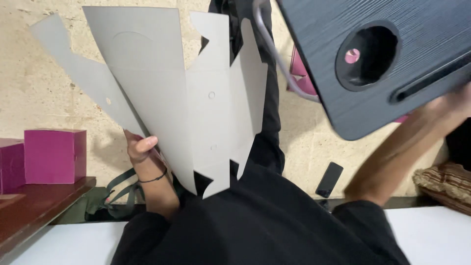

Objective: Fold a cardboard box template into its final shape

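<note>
We are holding up flat grey box blanks (196, 98), unfolded card sheets with flaps and cut notches, fanned out in front of us above the floor and leaning one across another. Our left hand (140, 149) is gripping them at their lower left edge, fingers closed around the card with the thumb showing on the near side; a thin dark band is sitting on that wrist. Our right hand (454, 105) is reaching up at the right of the view and touching the lower edge of a dark board (314, 59), a black wood-grain panel with a round hole and a long slot; the hand is blurring and mostly hiding behind the board, so we cannot tell how far its fingers are opening or whether they are gripping it. A bent metal tube (274, 54) is running along the board's left side. Below the blanks we are seeing our black clothing and legs. A dark phone (329, 179) is lying on the pale stone floor (44, 93) near our right forearm. At the left, magenta boxes (55, 156) are standing on a brown table (34, 208), and green straps (117, 189) are lying beside it. A striped cushion (444, 184) is showing at the right edge.
</note>
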